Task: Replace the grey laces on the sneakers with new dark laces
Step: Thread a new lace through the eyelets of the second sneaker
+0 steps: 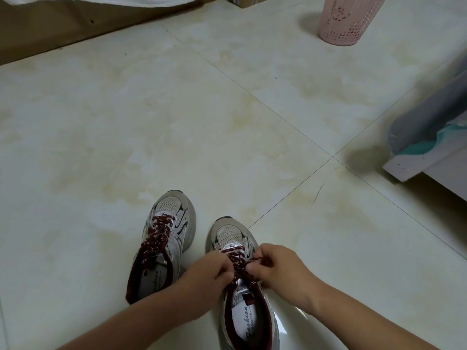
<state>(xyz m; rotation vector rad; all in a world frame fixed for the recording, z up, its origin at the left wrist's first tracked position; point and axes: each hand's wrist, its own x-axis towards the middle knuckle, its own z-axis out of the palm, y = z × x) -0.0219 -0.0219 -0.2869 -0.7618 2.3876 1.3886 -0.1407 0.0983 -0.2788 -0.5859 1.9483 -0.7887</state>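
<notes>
At the lower centre of the frame, the left hand (pixel 211 267) and right hand (pixel 275 265) both pinch the dark red lace (pixel 240 263) over the right sneaker (pixel 232 236). The laced left sneaker (pixel 171 218) stands just beside, left of them.

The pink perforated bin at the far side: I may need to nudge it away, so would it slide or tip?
The pink bin looks like thin perforated plastic, so probably light. It stands tall on a narrower base on glossy floor tile, so a low push would likely slide it; a high push might tip it.
</notes>
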